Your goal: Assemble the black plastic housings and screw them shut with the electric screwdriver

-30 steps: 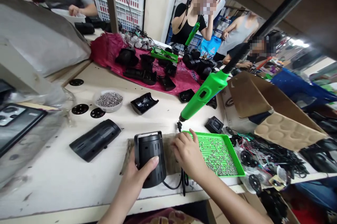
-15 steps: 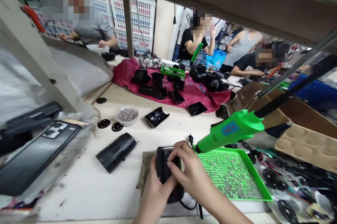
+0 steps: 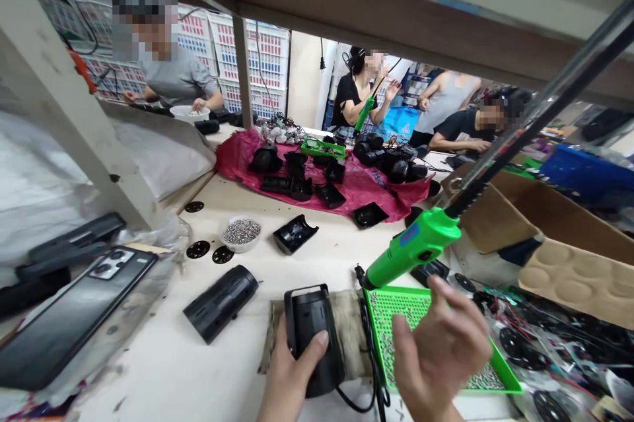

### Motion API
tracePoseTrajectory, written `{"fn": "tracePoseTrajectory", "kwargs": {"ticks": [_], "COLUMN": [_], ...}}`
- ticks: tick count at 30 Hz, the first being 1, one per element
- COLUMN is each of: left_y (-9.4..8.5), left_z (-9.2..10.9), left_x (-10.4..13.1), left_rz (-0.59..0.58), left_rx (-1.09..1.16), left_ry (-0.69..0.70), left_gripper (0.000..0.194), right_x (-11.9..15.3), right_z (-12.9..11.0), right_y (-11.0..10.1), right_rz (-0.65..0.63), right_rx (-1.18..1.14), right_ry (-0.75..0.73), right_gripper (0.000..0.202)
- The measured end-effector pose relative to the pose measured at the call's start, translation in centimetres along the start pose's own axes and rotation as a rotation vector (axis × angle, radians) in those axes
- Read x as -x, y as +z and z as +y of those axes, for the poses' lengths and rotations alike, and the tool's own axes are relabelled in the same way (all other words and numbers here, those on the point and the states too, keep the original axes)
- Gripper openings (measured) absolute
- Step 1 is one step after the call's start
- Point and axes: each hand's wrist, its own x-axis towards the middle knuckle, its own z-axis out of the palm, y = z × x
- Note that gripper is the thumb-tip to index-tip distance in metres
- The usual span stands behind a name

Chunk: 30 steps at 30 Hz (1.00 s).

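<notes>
My left hand point(image 3: 294, 362) grips a black plastic housing point(image 3: 317, 336) with a cord at its lower end, thumb across its face. The housing rests on a worn cloth pad point(image 3: 349, 323). Over the green tray of small screws point(image 3: 512, 382), my right hand point(image 3: 443, 343) is raised with fingers apart and nothing visible in it, slightly blurred. Just above that hand hangs a green electric screwdriver point(image 3: 413, 247), its tip pointing down-left near the tray's corner. To the left lies another black housing part point(image 3: 220, 303).
A bowl of small metal pieces point(image 3: 241, 234), black discs point(image 3: 198, 249) and a half shell point(image 3: 296, 234) lie farther back. Black parts cover a pink sheet point(image 3: 341, 201). A phone point(image 3: 82, 316) lies left, a cardboard box point(image 3: 559, 211) right. Several people work beyond.
My right hand has left the housing and moved right, over the screw tray, its fingers spreading. The screwdriver has swung and tilted more upright. My left hand still holds the housing.
</notes>
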Motion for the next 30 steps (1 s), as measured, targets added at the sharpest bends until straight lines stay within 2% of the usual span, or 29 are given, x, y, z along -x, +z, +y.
{"fn": "tracePoseTrajectory", "kwargs": {"ticks": [1, 3, 4, 6, 8, 11, 15, 19, 22, 25, 28, 30], "left_y": [-0.1, -0.3, -0.3, -0.3, -0.3, -0.2, 0.1, 0.2, 0.2, 0.2, 0.3, 0.3], "left_z": [0.1, 0.2, 0.2, 0.3, 0.4, 0.8, 1.6, 1.8, 1.7, 1.7, 1.8, 1.8], "left_x": [-0.1, -0.2, -0.2, -0.2, -0.2, 0.0, 0.2, 0.2, 0.2, 0.1, 0.1, 0.0], "left_rz": [-0.013, -0.039, -0.049, -0.050, -0.019, 0.020, 0.026, 0.031, 0.027, -0.002, -0.014, -0.020], "left_rx": [0.017, 0.040, 0.045, 0.058, 0.071, 0.083, 0.064, 0.036, 0.031, 0.059, 0.059, 0.053], "left_ry": [-0.023, -0.044, -0.043, -0.047, -0.061, -0.054, -0.073, -0.046, -0.031, -0.052, -0.020, 0.019], "left_gripper": [0.070, 0.069, 0.069, 0.069, 0.069, 0.068, 0.070, 0.063, 0.062, 0.062, 0.060, 0.058], "right_x": [-0.8, -2.6, -3.4, -4.8, -5.5, -5.8, -5.3, -4.0, -3.4, -3.5, -3.6, -3.3], "right_z": [0.8, 2.6, 3.4, 4.4, 4.5, 3.1, 1.7, 2.7, 2.6, 0.1, -3.1, -4.2], "right_y": [-0.2, 0.1, 0.6, 1.8, 3.1, 4.2, 3.4, 1.9, 1.4, 1.8, 3.0, 4.0], "right_rz": [0.006, -0.176, -0.268, -0.356, -0.359, -0.335, -0.298, -0.345, -0.296, -0.205, -0.153, -0.151], "right_rx": [-0.005, -0.071, -0.132, -0.254, -0.365, -0.511, -0.614, -0.492, -0.495, -0.725, -0.896, -0.940], "right_ry": [0.088, 0.342, 0.418, 0.469, 0.491, 0.606, 0.751, 0.573, 0.505, 0.493, 0.353, 0.261], "right_gripper": [0.046, 0.045, 0.046, 0.060, 0.070, 0.074, 0.067, 0.060, 0.049, 0.038, 0.040, 0.040]}}
